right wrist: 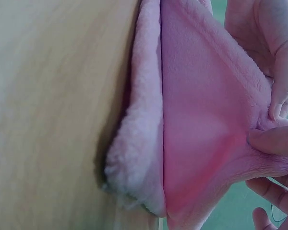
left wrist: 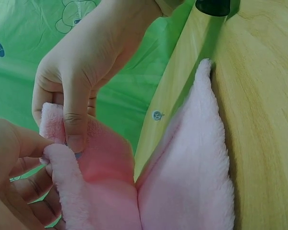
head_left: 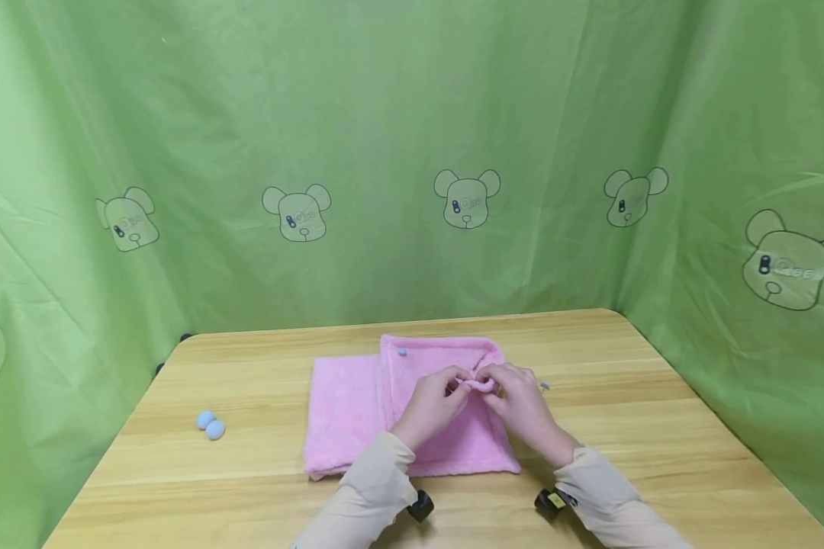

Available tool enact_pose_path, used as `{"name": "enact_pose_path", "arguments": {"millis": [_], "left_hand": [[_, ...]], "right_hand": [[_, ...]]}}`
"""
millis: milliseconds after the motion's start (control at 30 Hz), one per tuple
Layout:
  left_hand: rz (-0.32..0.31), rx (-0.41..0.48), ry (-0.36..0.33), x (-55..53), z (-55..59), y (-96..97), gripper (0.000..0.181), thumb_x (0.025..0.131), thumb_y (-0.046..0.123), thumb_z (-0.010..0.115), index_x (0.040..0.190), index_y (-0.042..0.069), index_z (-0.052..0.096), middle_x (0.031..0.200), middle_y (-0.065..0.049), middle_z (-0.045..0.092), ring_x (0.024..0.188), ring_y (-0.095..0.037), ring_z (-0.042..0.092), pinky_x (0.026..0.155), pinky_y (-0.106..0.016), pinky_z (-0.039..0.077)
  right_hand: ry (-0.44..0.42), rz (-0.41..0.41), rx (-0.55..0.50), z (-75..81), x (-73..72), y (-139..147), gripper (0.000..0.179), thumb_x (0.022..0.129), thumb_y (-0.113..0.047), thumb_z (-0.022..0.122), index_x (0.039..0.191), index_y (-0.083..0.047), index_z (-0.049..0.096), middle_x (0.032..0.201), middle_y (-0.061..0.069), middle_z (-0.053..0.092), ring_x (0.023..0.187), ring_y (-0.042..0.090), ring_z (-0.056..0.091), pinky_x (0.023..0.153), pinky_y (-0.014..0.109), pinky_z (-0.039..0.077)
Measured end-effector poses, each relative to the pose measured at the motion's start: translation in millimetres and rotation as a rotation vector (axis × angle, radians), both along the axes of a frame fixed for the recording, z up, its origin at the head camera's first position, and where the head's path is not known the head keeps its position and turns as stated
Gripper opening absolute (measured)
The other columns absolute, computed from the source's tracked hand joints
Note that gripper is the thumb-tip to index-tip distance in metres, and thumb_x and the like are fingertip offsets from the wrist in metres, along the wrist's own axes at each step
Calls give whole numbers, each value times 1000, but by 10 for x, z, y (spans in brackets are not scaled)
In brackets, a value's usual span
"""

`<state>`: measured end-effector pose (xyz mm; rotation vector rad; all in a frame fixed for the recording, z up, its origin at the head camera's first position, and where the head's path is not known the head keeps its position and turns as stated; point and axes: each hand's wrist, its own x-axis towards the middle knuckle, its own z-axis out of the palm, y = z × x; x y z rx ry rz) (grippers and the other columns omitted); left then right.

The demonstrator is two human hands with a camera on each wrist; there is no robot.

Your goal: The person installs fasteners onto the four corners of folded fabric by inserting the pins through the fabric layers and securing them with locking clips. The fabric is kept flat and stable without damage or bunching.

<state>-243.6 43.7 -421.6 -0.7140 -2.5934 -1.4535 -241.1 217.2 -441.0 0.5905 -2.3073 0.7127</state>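
Note:
A pink plush blanket [head_left: 343, 412] lies folded on the table, its right part turned over in a second layer. Above that part, my left hand [head_left: 429, 408] pinches the raised edge between thumb and fingers. Close beside it, my right hand [head_left: 525, 404] pinches the same edge, which bunches up between the two. In the left wrist view a bit of blue [left wrist: 78, 155] shows under the right thumb; most of it is hidden. A small blue piece [head_left: 402, 351] sits at the blanket's far left corner of the upper layer.
Two light blue round pieces [head_left: 210, 425] lie together on the wooden table [head_left: 261, 503] at the left. A small greyish piece [head_left: 545, 386] is just beyond the right hand, by the blanket. Green curtains [head_left: 384, 91] with bear prints surround the table's back and sides.

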Motion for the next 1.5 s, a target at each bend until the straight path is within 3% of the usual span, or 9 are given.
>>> {"name": "enact_pose_path", "arguments": {"millis": [167, 300, 600, 1133, 1500], "left_hand": [[28, 26, -41, 12, -2, 1, 14, 91, 14, 63, 104, 11, 65, 76, 0, 63, 63, 0, 49, 58, -15, 45], [70, 21, -55, 18, -4, 4, 22, 86, 14, 68, 106, 9, 63, 75, 1, 62, 63, -1, 50, 58, -15, 45], [81, -61, 4, 11, -1, 11, 19, 85, 10, 65, 102, 6, 72, 65, 5, 56, 52, 1, 41, 50, -14, 40], [90, -160, 61, 20, 30, 22, 22, 82, 7, 63, 102, 8, 73, 69, 5, 58, 57, -1, 43, 53, -14, 38], [109, -254, 110, 62, 70, 20, 20, 82, 8, 64, 100, 9, 73, 72, 4, 60, 60, -3, 44, 55, -16, 38]], "right_hand": [[5, 3, -9, -8, -11, 10, 32, 63, 5, 83, 85, -13, 68, 82, 1, 70, 80, 16, 61, 79, 37, 41], [27, 10, -6, -20, -14, 16, 33, 63, 6, 82, 87, -12, 68, 86, 2, 71, 83, 17, 62, 79, 38, 41], [81, 33, 7, -23, -21, 25, 34, 62, 5, 83, 87, -12, 68, 86, 2, 71, 84, 17, 61, 77, 34, 40], [138, 48, 21, -41, -30, 42, 35, 58, 9, 82, 82, -13, 69, 81, 0, 71, 78, 16, 61, 73, 31, 39], [162, 71, 47, -42, -25, 34, 29, 62, 0, 84, 77, -16, 65, 78, -4, 70, 78, 14, 60, 72, 30, 39]]}}
